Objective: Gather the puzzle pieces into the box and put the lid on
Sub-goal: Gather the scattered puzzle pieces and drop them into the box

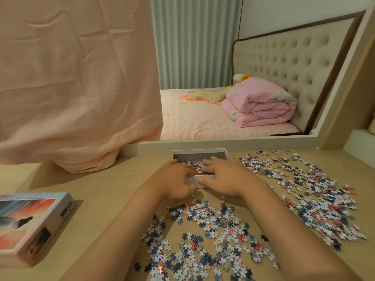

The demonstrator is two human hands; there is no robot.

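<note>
The box (199, 152) sits open at the far edge of the surface (101, 191), its long axis running left to right, with a thin layer of pieces inside. Both hands are over its near half. The left hand (174, 180) covers the near-left corner and the right hand (228, 177) the near-right, their fingertips almost meeting over the middle of the box.

The loose puzzle pieces (205, 230) lie on the near side of the box, under the forearms, and a second, wider scatter (316, 191) spreads to the right of the box. The next gather therefore means drawing the hands back toward the body or out to the right. The right hand is the nearer one to that right-hand scatter, while both hands are equally close to the near heap.

The left fingers (187, 169) are loosely bent and lightly spread, palm down, resting on the pieces in the box. The right fingers (212, 166) are straighter and a little fanned, also lying on those pieces, with the thumb along the box's near wall. Neither hand pinches anything I can see — whether a few pieces are trapped under the palms cannot be told.

The lid (30, 226) lies picture-side up, well to the left of the box and nearer the person — untouched. Judging by how many pieces are outside the box, the task is in its early part.
</note>
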